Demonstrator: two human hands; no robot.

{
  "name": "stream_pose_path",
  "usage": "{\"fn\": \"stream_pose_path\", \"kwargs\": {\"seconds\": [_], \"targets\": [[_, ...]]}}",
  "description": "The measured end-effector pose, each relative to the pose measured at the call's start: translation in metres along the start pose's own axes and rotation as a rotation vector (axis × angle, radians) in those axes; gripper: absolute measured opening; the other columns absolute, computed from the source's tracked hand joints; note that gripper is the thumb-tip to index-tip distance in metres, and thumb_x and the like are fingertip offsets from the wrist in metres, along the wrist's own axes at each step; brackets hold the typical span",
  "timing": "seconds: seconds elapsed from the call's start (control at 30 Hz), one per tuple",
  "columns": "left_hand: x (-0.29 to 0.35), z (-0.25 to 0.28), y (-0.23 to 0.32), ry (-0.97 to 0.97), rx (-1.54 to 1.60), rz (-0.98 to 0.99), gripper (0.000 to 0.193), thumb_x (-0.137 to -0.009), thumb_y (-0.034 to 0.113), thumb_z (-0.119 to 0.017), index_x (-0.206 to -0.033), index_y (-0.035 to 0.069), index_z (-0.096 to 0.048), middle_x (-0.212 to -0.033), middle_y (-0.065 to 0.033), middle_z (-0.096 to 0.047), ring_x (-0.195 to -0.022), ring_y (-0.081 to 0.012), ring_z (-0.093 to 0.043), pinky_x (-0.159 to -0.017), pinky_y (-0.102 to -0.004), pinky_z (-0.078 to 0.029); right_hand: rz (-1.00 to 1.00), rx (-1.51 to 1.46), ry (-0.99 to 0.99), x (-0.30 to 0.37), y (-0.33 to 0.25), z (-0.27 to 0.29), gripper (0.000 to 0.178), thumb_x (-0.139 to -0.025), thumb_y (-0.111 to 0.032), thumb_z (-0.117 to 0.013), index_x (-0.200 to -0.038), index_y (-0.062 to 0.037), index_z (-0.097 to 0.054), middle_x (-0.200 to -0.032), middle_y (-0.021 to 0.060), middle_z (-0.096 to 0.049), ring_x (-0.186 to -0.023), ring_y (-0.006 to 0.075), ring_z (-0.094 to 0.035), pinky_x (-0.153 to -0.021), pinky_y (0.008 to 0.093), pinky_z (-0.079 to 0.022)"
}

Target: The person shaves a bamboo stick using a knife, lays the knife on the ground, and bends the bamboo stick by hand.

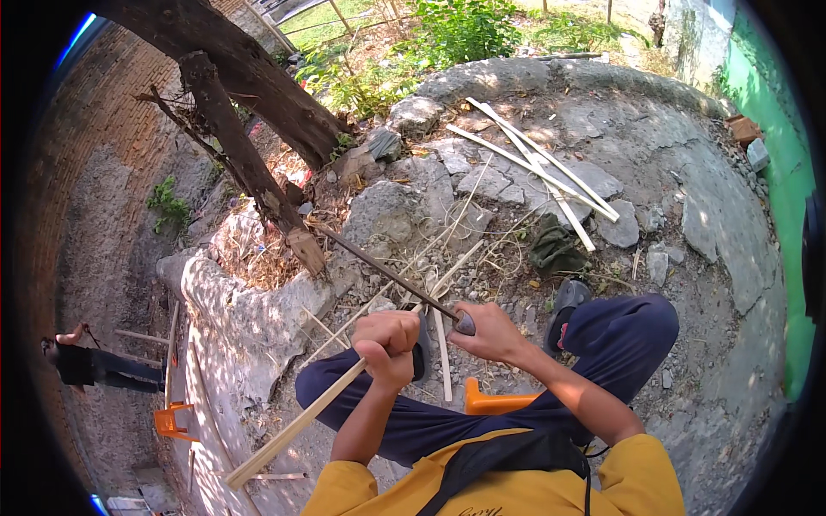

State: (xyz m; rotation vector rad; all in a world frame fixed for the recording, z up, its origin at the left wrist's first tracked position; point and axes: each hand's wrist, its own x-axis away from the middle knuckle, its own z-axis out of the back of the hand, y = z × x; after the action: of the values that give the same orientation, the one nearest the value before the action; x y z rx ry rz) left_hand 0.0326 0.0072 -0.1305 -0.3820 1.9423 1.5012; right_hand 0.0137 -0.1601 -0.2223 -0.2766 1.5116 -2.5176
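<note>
My left hand (387, 337) is closed round a pale split-wood strip (297, 426), which slants from the lower left up past my knees. My right hand (492, 332) grips the handle of a long, narrow dark-bladed knife (383, 268). Its blade points up and left, crossing the strip just beyond my left fist. Whether the edge bites into the wood I cannot tell. Another pale strip (444, 357) lies on the ground between my feet, and thin shavings (456, 225) are scattered ahead of me.
Several pale strips (564, 191) lie crossed on broken concrete ahead. Dark crumpled cloth (555, 245) sits by my right shoe (568, 301). A leaning tree trunk (284, 103) and a cut stump (305, 249) stand left. An orange stool (482, 399) is beneath me. Another person (103, 363) stands far left.
</note>
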Motion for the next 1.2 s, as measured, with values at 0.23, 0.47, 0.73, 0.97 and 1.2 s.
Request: {"fn": "stream_pose_path", "kwargs": {"seconds": [0.23,0.47,0.73,0.97,1.2], "targets": [[0.004,0.003,-0.009,0.089,0.096,-0.077,0.067,-0.106,0.058,-0.026,-0.057,0.013,-0.018,-0.045,0.0044,-0.018,-0.035,-0.0091,-0.015,-0.038,-0.0279,-0.010,0.044,-0.119,-0.007,0.007,-0.023,-0.005,0.030,-0.078,-0.020,-0.072,-0.096,0.0027,-0.063,-0.069,0.0234,-0.065,-0.069,0.0407,-0.068,-0.064,0.0444,-0.053],[0.003,0.004,-0.011,0.115,0.130,-0.123,0.066,-0.106,0.056,-0.026,-0.056,0.014,-0.018,-0.043,0.0054,-0.018,-0.034,-0.0083,-0.014,-0.037,-0.0267,-0.011,0.102,-0.165,-0.011,-0.001,-0.032,-0.009,0.030,-0.076,-0.021,-0.075,-0.094,0.0003,-0.063,-0.068,0.0224,-0.065,-0.068,0.0421,-0.067,-0.063,0.0447,-0.053],[0.004,0.013,-0.011,0.142,0.144,-0.131,0.066,-0.107,0.055,-0.026,-0.055,0.015,-0.019,-0.043,0.0060,-0.019,-0.033,-0.0077,-0.014,-0.036,-0.0259,-0.011,-0.049,-0.176,0.055,-0.019,-0.003,-0.018,0.030,-0.076,-0.021,-0.072,-0.091,0.0037,-0.065,-0.063,0.0221,-0.062,-0.058,0.0361,-0.065,-0.059,0.0413,-0.051],[0.003,0.016,-0.010,0.159,0.131,-0.131,0.066,-0.107,0.056,-0.025,-0.055,0.015,-0.019,-0.042,0.0060,-0.019,-0.034,-0.0080,-0.013,-0.036,-0.0262,-0.011,0.066,-0.225,0.036,-0.013,-0.021,-0.025,0.031,-0.077,-0.020,-0.072,-0.098,0.0021,-0.065,-0.054,0.0184,-0.059,-0.050,0.0327,-0.063,-0.057,0.0397,-0.051],[0.001,0.034,-0.017,0.209,0.102,-0.118,0.065,-0.106,0.058,-0.023,-0.057,0.016,-0.018,-0.043,0.0055,-0.017,-0.034,-0.0083,-0.011,-0.036,-0.0268,-0.010,-0.067,-0.086,0.053,-0.032,0.007,-0.032,0.032,-0.075,-0.022,-0.073,-0.091,0.0051,-0.066,-0.066,0.0262,-0.063,-0.064,0.0391,-0.067,-0.064,0.0429,-0.054]]}}
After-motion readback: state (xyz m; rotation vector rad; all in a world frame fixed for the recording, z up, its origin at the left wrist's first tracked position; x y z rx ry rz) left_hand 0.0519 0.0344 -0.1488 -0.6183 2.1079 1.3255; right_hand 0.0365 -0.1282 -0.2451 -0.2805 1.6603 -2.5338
